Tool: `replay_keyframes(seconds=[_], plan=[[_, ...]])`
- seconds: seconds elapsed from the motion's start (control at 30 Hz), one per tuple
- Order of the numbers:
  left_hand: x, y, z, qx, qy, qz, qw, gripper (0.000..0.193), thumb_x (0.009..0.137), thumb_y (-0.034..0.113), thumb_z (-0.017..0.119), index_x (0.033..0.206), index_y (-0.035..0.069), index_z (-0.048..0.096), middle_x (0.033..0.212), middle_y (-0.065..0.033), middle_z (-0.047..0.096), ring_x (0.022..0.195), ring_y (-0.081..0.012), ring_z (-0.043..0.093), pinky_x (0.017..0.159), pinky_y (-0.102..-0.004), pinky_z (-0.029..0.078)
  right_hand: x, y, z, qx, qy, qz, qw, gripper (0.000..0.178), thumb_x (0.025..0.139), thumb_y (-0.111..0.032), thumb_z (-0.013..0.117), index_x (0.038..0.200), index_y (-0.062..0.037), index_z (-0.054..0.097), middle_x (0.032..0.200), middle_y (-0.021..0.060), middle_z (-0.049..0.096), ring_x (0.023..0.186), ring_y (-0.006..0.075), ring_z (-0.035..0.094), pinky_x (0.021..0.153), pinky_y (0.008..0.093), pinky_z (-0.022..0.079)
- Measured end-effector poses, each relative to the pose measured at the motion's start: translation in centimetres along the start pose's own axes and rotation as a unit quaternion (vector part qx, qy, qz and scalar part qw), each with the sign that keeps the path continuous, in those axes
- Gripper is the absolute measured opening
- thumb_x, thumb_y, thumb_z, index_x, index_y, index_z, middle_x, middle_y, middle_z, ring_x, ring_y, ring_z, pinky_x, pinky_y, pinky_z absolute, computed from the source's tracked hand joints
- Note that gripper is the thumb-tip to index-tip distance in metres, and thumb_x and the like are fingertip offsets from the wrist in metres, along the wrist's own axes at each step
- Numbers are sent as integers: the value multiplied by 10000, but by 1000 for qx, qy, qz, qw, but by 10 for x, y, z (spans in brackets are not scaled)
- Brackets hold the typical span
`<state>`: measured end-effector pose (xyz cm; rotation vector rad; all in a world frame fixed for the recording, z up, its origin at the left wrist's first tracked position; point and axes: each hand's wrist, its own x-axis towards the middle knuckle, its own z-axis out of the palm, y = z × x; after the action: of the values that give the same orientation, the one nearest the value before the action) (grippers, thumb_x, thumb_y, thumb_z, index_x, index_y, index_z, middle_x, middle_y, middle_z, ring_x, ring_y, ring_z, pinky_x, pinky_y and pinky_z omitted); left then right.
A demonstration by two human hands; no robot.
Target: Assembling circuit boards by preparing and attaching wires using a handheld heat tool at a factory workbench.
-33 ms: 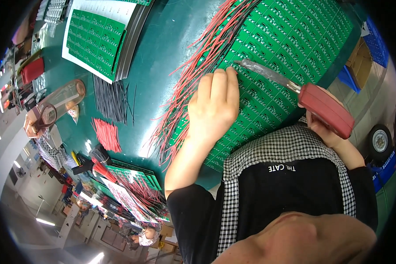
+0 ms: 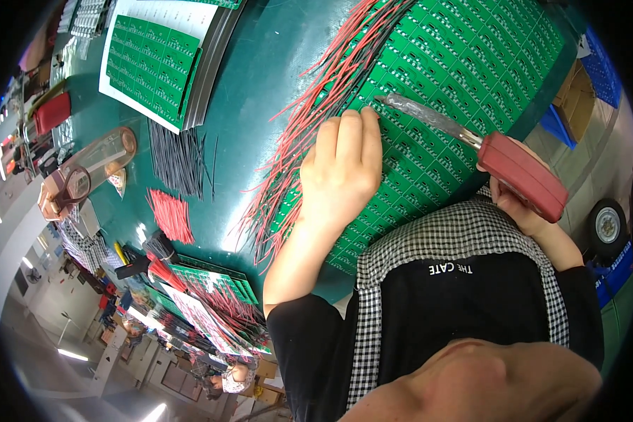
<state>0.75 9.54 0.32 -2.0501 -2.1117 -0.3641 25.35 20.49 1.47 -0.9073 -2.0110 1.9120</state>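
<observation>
My right hand (image 2: pixel 517 200) is wrapped round the red handle of a soldering iron (image 2: pixel 520 176). Its metal shaft and grey, crusted tip point left, reaching close to my left fingertips. My left hand (image 2: pixel 341 165) rests on a wide sheet of green circuit boards (image 2: pixel 429 133), fingers bent and pressed together. A bit of red wire shows at its fingertips; the thumb is hidden. Red and black wires (image 2: pixel 330 91) run along the sheet's left edge, their loose ends spilling onto the green table. Part of this wire row passes beneath my left hand.
Further left lie black wires (image 2: pixel 179 162), short red wires (image 2: pixel 169 214) and a stack of boards (image 2: pixel 151 67) layered with white sheets. A clear plastic jug (image 2: pixel 95 165) stands beyond. More wired boards (image 2: pixel 218 302) are at the lower left. A cardboard box (image 2: pixel 575 102) and a wheel (image 2: pixel 607 224) are right.
The soldering iron's handle has shifted very slightly to the right. My left hand and the boards have not moved.
</observation>
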Motion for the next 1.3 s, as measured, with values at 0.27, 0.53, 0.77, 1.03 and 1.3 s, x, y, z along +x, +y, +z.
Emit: replay_keyframes(seconds=[0.27,0.53,0.77,1.03,1.3], plan=[[-1,2,-6,5,9,6,1000,225,649,48,547,864,-17,562,773,-73,519,690,-155,526,499,-211,460,0,-10,9,92,17,17,995,626,688,-174,690,1191,53,394,969,87,575,635,60,497,590,194,416],[0,1,-3,-17,-3,-5,1000,223,662,53,548,878,-4,558,789,-65,514,694,-157,521,503,-222,458,-3,-7,4,190,20,62,980,512,720,-133,655,1157,15,433,1007,84,552,696,58,458,618,195,392],[14,-8,-2,-110,7,-36,993,243,637,61,563,879,37,573,799,-46,505,696,-176,512,501,-260,443,-2,-6,-2,114,-12,47,992,330,764,-51,578,1081,-15,498,972,39,544,708,73,432,636,219,385],[17,-3,1,-73,18,-1,997,212,654,68,578,863,32,575,775,-42,501,670,-151,509,472,-237,430,-5,-5,-4,130,-33,23,991,384,747,-40,602,1110,-24,478,936,34,533,757,73,463,661,212,394],[18,-3,1,-69,23,8,997,201,657,63,579,855,29,568,781,-49,504,686,-158,517,481,-235,436,2,-10,2,58,50,-2,997,604,686,-83,680,1205,21,387,910,43,532,710,73,485,614,203,414]])
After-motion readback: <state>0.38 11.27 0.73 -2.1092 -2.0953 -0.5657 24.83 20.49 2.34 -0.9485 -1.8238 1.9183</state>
